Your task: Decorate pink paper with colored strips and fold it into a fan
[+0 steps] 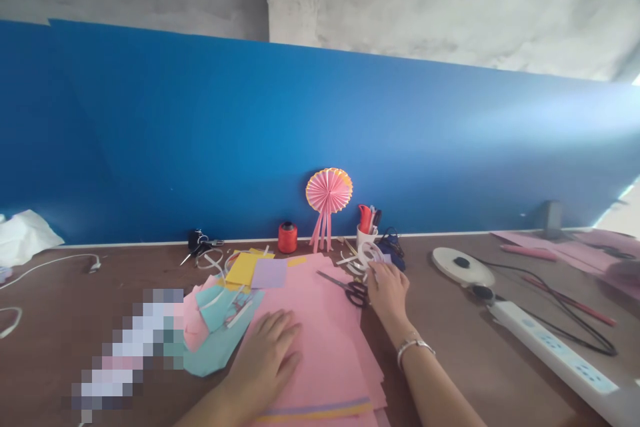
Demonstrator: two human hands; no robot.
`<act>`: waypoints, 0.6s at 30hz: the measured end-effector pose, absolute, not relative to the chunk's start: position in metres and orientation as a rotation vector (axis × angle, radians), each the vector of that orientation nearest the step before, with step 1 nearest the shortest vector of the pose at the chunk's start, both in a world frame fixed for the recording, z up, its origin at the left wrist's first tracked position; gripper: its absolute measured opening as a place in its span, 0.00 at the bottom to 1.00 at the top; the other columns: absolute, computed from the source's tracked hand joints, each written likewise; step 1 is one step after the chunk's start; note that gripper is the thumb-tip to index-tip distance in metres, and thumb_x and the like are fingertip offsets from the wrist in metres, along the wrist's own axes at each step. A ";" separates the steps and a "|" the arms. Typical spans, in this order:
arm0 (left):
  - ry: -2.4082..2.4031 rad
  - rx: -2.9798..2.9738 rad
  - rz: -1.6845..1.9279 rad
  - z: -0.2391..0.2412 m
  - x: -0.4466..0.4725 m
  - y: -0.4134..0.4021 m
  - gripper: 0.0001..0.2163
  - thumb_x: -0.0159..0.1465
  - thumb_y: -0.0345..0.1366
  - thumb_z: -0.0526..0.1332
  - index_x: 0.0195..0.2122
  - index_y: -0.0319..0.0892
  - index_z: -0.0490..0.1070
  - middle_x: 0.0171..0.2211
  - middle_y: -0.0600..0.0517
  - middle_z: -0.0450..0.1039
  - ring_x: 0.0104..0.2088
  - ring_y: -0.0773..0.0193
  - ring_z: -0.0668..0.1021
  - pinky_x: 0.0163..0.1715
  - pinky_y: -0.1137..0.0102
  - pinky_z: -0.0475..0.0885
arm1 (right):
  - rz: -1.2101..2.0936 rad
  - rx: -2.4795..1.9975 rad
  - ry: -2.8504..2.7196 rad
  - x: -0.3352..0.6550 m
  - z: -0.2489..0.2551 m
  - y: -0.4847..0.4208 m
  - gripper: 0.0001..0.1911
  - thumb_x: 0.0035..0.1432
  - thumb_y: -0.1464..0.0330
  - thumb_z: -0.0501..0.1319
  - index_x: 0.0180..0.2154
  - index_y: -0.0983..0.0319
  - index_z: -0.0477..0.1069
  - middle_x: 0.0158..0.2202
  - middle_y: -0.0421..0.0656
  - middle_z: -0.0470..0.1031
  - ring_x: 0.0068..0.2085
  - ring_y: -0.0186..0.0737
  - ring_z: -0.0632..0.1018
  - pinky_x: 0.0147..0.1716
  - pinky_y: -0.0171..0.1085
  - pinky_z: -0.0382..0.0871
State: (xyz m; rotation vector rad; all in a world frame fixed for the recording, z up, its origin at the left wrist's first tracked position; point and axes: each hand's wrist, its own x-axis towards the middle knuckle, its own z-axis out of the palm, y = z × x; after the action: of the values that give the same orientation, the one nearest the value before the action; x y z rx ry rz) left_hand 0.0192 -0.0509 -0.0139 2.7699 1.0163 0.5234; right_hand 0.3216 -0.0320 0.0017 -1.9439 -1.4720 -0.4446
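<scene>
My left hand (270, 353) lies flat with its fingers apart on a stack of pink paper sheets (325, 340). At the far right corner of the stack, my right hand (389, 287) has its fingers bent against a roll of white tape (371, 253); the fingertips are partly hidden. Black-handled scissors (356, 293) lie on the paper just left of that hand. Yellow paper (245, 269) and a small lilac sheet (269, 273) rest at the stack's upper left. Pink and teal paper pieces (215, 320) are heaped beside my left hand.
A pink pleated paper rosette (329, 192) leans on the blue partition (200, 133). Near it stand a red thread spool (287, 238) and a white cup (366, 235) with tools. To the right are a white round device (463, 269), a power strip (555, 347) and a black cable.
</scene>
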 end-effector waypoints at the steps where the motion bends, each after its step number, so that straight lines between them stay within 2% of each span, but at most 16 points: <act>1: 1.013 2.770 0.533 -0.012 0.019 -0.051 0.18 0.64 0.41 0.51 0.56 0.49 0.63 0.57 0.49 0.63 0.57 0.54 0.65 0.56 0.54 0.59 | -0.452 -1.870 -1.498 0.319 0.005 -0.033 0.12 0.59 0.68 0.50 0.39 0.61 0.70 0.40 0.46 0.75 0.46 0.45 0.69 0.51 0.49 0.51; 3: 1.013 2.762 0.555 -0.008 0.020 -0.052 0.17 0.64 0.41 0.51 0.54 0.50 0.64 0.56 0.49 0.64 0.55 0.54 0.66 0.56 0.54 0.59 | -0.443 -1.729 -1.567 0.312 0.010 -0.035 0.11 0.60 0.68 0.49 0.38 0.60 0.68 0.38 0.45 0.76 0.44 0.43 0.71 0.55 0.50 0.47; 5: 1.019 2.746 0.572 -0.004 0.022 -0.052 0.16 0.64 0.41 0.52 0.52 0.50 0.66 0.55 0.49 0.66 0.54 0.54 0.68 0.55 0.53 0.60 | -0.394 -1.625 -1.645 0.302 0.014 -0.037 0.10 0.61 0.68 0.48 0.38 0.60 0.67 0.35 0.44 0.76 0.41 0.41 0.73 0.56 0.50 0.46; 7: 1.020 2.724 0.616 0.000 0.024 -0.051 0.15 0.63 0.39 0.52 0.50 0.49 0.68 0.53 0.49 0.67 0.53 0.55 0.68 0.55 0.53 0.60 | -0.310 -1.547 -1.724 0.290 0.017 -0.041 0.09 0.61 0.69 0.48 0.38 0.60 0.66 0.30 0.43 0.75 0.38 0.41 0.74 0.55 0.48 0.51; 10: 1.025 2.655 0.744 0.004 0.027 -0.050 0.14 0.63 0.35 0.52 0.50 0.47 0.68 0.50 0.48 0.70 0.51 0.56 0.70 0.55 0.54 0.62 | -0.196 -1.443 -1.832 0.269 0.021 -0.049 0.08 0.61 0.69 0.48 0.36 0.59 0.65 0.27 0.43 0.74 0.40 0.43 0.74 0.49 0.45 0.59; 14: 1.020 2.533 0.976 0.004 0.028 -0.049 0.20 0.63 0.31 0.51 0.56 0.46 0.60 0.52 0.47 0.68 0.53 0.56 0.68 0.54 0.57 0.64 | -0.158 -1.273 -1.983 0.244 0.025 -0.058 0.07 0.62 0.71 0.48 0.36 0.59 0.63 0.26 0.40 0.73 0.31 0.38 0.74 0.49 0.47 0.60; 18: 1.065 2.390 1.141 -0.001 0.028 -0.049 0.25 0.64 0.32 0.49 0.62 0.48 0.45 0.59 0.45 0.58 0.58 0.54 0.62 0.56 0.54 0.60 | -0.173 -1.124 -2.091 0.232 0.028 -0.061 0.07 0.61 0.74 0.50 0.37 0.59 0.63 0.33 0.42 0.74 0.38 0.38 0.75 0.50 0.46 0.61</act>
State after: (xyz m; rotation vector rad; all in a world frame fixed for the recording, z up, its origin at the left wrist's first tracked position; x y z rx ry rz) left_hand 0.0279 -0.0491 -0.0010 2.3896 1.0649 1.1410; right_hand 0.2325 -0.0610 0.0281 -1.1239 -2.0913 -0.1731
